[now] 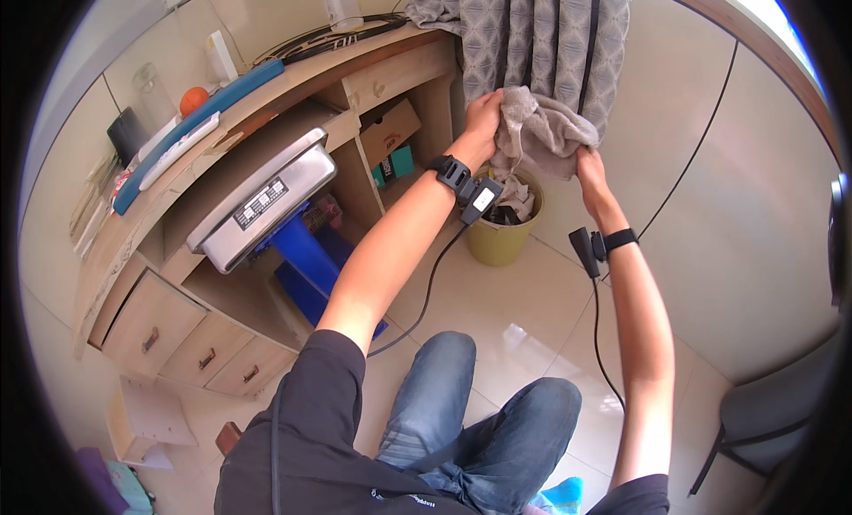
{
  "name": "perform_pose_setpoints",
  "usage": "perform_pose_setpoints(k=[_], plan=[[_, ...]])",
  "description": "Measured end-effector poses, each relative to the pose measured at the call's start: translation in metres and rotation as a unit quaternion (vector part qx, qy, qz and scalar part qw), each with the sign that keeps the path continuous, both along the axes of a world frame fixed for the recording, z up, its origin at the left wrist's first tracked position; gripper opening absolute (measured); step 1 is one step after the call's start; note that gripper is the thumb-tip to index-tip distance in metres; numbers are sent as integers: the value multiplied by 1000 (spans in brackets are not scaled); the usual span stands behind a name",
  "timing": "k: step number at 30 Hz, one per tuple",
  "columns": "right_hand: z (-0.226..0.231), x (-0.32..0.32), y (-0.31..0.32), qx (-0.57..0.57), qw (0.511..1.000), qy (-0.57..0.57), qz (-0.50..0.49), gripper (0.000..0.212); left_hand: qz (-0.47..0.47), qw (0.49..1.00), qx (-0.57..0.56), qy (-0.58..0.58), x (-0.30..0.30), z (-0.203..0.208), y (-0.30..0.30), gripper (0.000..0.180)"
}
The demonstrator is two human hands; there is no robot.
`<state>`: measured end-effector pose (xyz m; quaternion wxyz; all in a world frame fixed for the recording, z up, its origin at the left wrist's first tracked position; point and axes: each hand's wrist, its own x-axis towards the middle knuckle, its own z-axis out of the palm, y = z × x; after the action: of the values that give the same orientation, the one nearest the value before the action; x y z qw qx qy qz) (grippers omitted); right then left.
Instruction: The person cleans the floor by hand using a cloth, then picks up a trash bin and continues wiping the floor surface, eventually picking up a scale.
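Note:
A crumpled grey-beige cloth (543,129) is stretched between my two hands, above and a little behind a yellow-green waste bin (497,240). My left hand (482,123) grips the cloth's left edge. At its lower right corner, my right hand (589,167) pinches it. Inside the bin, crumpled pale waste (515,198) and something dark show near the rim. Both wrists carry black straps with small cabled devices. Part of the cloth hides the foot of the patterned grey curtain (541,36) behind it.
On the left, a wooden desk (390,80) holds coiled black cable, an orange ball (193,100) and a long blue item (200,133). A platform scale (266,200) with a blue post stands before it. A dark chair (772,417) is at right; a black cord (701,151) hangs along the wall.

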<state>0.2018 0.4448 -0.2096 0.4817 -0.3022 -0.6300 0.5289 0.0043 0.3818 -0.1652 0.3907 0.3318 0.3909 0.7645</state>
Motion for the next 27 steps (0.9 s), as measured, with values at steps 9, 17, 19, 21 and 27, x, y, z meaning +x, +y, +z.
perform_pose_setpoints(k=[9,17,19,21,27], plan=[[-10,62,-8,25,979,-165,113,34,-124,981,-46,143,11,-3,-40,31],[-158,165,-107,417,831,-369,12,11,-114,847,-141,499,-13,-179,-179,35],[-219,187,-156,394,792,-448,125,21,-141,842,-220,472,-15,-251,-224,34],[-282,199,-197,300,749,-546,226,29,-123,756,-339,546,-7,-317,-268,22],[-388,200,-284,50,830,-527,175,49,-27,626,-286,725,6,-434,-395,54]])
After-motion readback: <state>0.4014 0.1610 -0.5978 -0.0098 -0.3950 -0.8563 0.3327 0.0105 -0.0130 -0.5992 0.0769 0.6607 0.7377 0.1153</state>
